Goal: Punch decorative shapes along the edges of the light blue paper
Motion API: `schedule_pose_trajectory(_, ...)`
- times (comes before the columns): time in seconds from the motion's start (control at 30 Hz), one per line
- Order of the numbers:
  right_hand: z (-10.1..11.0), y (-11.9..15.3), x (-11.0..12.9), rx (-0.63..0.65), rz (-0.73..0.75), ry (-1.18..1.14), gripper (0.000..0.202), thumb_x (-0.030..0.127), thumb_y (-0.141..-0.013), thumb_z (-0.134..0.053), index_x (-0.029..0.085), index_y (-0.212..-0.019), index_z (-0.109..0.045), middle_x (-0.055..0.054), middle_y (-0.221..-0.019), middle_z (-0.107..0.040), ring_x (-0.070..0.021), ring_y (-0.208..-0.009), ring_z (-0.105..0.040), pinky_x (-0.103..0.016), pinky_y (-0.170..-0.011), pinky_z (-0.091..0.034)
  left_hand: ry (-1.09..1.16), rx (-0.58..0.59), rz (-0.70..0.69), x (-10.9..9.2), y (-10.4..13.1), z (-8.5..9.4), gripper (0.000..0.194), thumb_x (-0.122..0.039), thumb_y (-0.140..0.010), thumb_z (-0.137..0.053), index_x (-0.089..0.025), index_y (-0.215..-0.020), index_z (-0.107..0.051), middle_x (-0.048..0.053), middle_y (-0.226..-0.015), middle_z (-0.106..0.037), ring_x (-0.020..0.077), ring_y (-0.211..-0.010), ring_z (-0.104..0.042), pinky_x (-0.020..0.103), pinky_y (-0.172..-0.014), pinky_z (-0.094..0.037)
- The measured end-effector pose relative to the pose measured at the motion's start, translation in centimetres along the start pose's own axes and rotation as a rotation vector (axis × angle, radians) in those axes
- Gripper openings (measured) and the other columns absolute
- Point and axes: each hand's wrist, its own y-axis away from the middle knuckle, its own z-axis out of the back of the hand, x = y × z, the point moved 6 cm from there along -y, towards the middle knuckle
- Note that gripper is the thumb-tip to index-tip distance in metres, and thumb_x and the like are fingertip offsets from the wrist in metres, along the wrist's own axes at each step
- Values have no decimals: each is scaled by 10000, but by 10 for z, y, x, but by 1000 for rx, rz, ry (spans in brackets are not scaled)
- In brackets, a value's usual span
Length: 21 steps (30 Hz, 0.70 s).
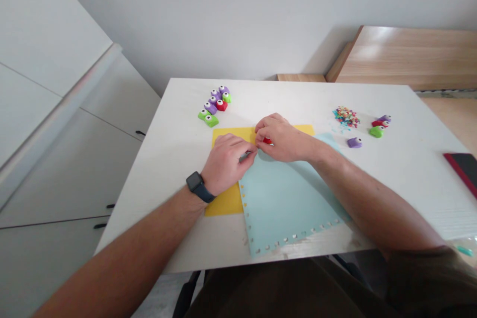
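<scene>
A light blue sheet (286, 198) with small holes punched along its left and near edges lies partly over a yellow sheet (225, 201). My left hand (229, 161), with a dark watch on the wrist, pinches the blue sheet's upper left corner between thumb and fingers. Just right of it, my right hand (281, 138) is closed around a small red punch (267, 140) at the sheet's top edge. The fingers hide most of the punch and the corner.
Several purple, green and red punches (210, 108) stand at the back left. Right of the sheets are a heap of coloured paper bits (346, 117), more punches (377, 131) and a purple one (355, 142). A red-edged dark object (464, 169) lies at the far right of the white table (164, 159).
</scene>
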Motion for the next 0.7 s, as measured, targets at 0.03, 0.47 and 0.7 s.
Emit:
schedule_pose_trajectory(0.03,0,0,0,1,-1,-2,230,253,-946,-560,186,-876,-769,-131,-1138,-702,-282,-1093,-571,-460,-1005,-405,0,1,2,0,0,0,136,-228,-974,-608,-221,-887,-713,29,-864,-747,218,-883,-645,404,-857,-455)
schedule_pose_trajectory(0.47,2,-1,2,33,6,-21,172,232,-907,-608,190,-849,-764,-118,-1105,-727,-273,-1082,-617,-440,-1023,-412,-14,-8,2,0,0,0,128,-217,-955,-625,-220,-859,-710,24,-841,-745,212,-855,-646,397,-838,-454)
schedule_pose_trajectory(0.7,1,-2,-1,-31,13,-5,185,228,-921,-593,182,-843,-755,-125,-1085,-727,-273,-1060,-620,-439,-1026,-417,-7,2,-5,-1,0,0,127,-216,-951,-623,-223,-857,-708,24,-831,-739,217,-863,-640,400,-842,-453)
